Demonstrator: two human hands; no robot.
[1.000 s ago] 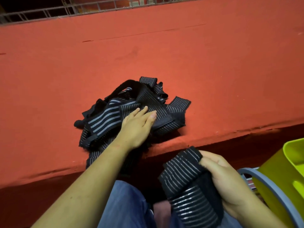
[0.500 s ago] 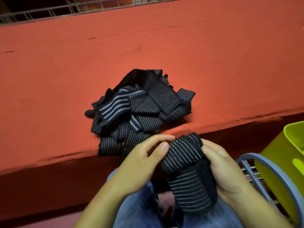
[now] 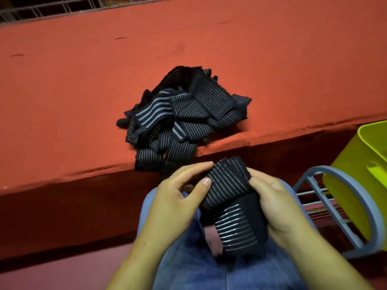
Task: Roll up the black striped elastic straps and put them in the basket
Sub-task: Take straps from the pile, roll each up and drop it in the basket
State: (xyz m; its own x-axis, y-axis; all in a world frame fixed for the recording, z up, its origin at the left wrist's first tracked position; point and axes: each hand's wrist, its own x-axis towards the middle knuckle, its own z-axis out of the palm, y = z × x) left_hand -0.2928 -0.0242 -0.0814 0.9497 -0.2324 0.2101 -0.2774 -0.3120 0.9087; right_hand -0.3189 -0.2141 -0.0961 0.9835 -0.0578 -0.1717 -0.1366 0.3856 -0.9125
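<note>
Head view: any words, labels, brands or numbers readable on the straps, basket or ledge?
None readable. The held strap, the pile of straps, the yellow-green basket and the red ledge show only stripes or plain colour. The dark tab on the pile shows no legible mark.

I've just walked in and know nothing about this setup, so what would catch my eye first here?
A tangled pile of black striped straps sits at the front edge of a bright red ledge. Just below it, the left hand and right hand hold one striped strap between them. A yellow-green basket stands at the far right.
</note>
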